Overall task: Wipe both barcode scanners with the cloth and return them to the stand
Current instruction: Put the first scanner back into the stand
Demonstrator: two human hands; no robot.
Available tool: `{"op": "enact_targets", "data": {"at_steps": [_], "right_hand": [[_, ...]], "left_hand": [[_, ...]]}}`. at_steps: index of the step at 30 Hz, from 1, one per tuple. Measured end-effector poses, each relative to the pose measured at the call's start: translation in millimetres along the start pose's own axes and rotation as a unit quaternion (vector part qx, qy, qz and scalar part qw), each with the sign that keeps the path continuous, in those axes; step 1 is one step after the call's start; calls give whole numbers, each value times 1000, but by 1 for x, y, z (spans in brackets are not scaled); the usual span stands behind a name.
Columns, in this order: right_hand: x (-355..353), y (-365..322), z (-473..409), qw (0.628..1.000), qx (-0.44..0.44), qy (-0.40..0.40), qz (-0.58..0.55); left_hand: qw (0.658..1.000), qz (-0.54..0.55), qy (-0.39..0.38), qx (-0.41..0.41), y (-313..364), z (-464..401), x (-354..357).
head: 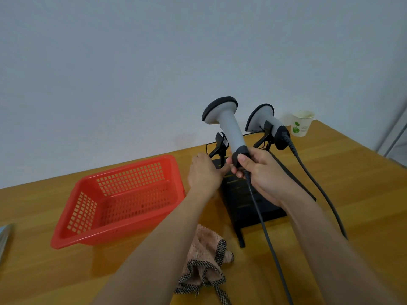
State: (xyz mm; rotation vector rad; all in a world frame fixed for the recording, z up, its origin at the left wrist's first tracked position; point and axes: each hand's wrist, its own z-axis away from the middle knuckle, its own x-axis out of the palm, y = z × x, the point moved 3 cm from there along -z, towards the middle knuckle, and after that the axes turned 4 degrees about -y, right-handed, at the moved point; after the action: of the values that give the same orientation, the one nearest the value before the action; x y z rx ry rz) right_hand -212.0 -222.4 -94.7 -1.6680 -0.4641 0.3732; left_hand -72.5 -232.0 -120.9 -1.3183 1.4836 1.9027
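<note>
My right hand (261, 172) grips the dark lower handle of a grey barcode scanner (229, 122), held head-up just above the stand's left black cradle (220, 144). My left hand (203, 172) rests on the black stand (248, 201) beside that cradle, fingers relaxed, its fingertips near the scanner's base. The second grey scanner (263, 119) sits in the right cradle, its cable (319, 188) trailing over the table. The held scanner's cable (264, 227) runs down toward me. A pink cloth (207, 254) with checkered trim lies crumpled on the table, under my left forearm.
An empty red plastic basket (123, 201) stands to the left of the stand on the wooden table (352, 194). A paper cup (301, 123) stands at the back right by the wall. A shiny metal object (5, 236) pokes in at the left edge.
</note>
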Motion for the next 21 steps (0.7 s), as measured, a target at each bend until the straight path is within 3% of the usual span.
{"op": "enact_targets", "data": {"at_steps": [9, 21], "right_hand": [[-2, 1, -11, 1000, 3, -8, -18], [1, 4, -16, 1000, 10, -24, -2]], "left_hand": [[998, -59, 27, 0, 4, -8, 2], [1000, 4, 4, 13, 4, -9, 10]]}}
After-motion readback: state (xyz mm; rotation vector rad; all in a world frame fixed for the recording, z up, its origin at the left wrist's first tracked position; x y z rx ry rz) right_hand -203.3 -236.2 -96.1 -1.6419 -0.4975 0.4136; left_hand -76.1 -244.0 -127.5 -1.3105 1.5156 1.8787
